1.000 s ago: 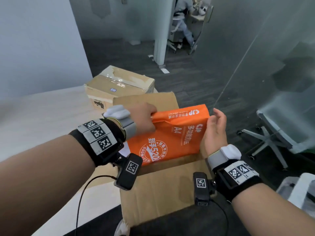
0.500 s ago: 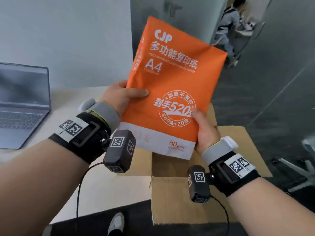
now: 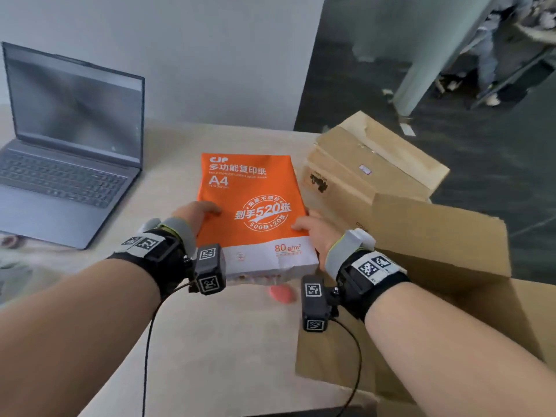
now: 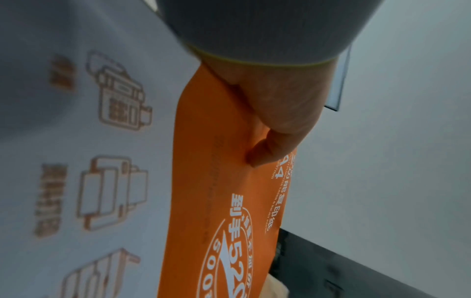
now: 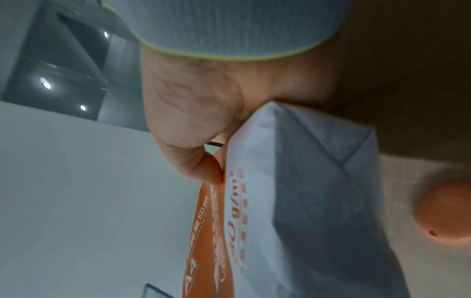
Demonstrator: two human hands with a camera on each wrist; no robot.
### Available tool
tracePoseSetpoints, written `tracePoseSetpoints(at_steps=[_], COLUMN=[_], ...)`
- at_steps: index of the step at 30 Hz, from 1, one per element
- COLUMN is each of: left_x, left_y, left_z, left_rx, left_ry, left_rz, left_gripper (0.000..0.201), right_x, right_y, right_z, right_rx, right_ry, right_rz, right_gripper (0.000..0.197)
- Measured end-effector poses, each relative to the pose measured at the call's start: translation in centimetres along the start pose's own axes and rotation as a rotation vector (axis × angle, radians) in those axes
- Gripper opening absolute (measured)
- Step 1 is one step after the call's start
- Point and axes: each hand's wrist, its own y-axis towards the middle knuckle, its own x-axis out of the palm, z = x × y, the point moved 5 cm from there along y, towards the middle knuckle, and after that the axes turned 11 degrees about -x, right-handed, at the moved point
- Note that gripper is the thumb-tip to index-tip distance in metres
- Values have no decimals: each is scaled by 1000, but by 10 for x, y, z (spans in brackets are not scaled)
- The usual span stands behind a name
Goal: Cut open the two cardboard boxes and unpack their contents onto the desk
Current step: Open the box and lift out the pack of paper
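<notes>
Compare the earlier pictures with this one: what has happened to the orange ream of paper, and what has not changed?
The orange ream came up out of the open box, was raised upright, then lowered flat towards the desk. Unchanged: left hand and right hand grip its sides; the sealed box is untouched.

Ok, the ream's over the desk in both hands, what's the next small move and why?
Probably lower the orange ream flat and let go. The left hand and right hand grip its near sides, thumbs on top, and its near end seems slightly raised over a small pink object on the desk. Setting it slightly farther back should avoid that.
</notes>
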Motion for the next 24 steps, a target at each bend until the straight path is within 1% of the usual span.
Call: tracePoseSetpoints(at_steps=[1,4,6,8,10,12,13,14,15,17,18,19,20,22,23,24], left_x=[-7,-21,-25,-25,-28,-30,-31,-32,-33,-31,-30,-29,-29,-30,-30,-31], left_y=[17,56,80,88,106,113,114,112,108,101,98,97,99,100,100,97], left_z=[0,-7,-7,-7,-1,3,7,10,13,16,17,17,17,17,17,17], left_rx=[-25,-98,-125,-132,-97,-26,7,26,36,53,59,64,66,70,77,84], left_ry=[-7,-7,-4,28,75,197,276,362,467,657,702,721,729,722,709,699], left_rz=[21,59,56,42,63,118,146,186,231,311,326,328,323,315,317,328], left_gripper=[36,54,57,58,64,69,70,72,75,78,78,76,75,74,74,76], right_x=[10,25,32,34,40,41,42,41,41,36,33,33,34,36,36,34], right_y=[14,42,58,64,74,74,75,75,73,70,67,61,56,43,38,36], right_z=[7,24,34,42,48,49,52,56,59,70,74,75,77,82,84,89], right_rx=[27,75,104,116,102,47,24,12,9,30,44,57,68,111,147,171], right_ry=[-41,-179,-238,-221,-193,-208,-263,-367,-510,-834,-956,-1039,-1071,-1111,-1170,-1255], right_rz=[-8,-43,-57,-61,-48,-54,-69,-93,-128,-190,-226,-286,-371,-576,-655,-698], right_gripper=[42,39,44,45,44,40,36,32,31,56,64,66,63,59,60,60])
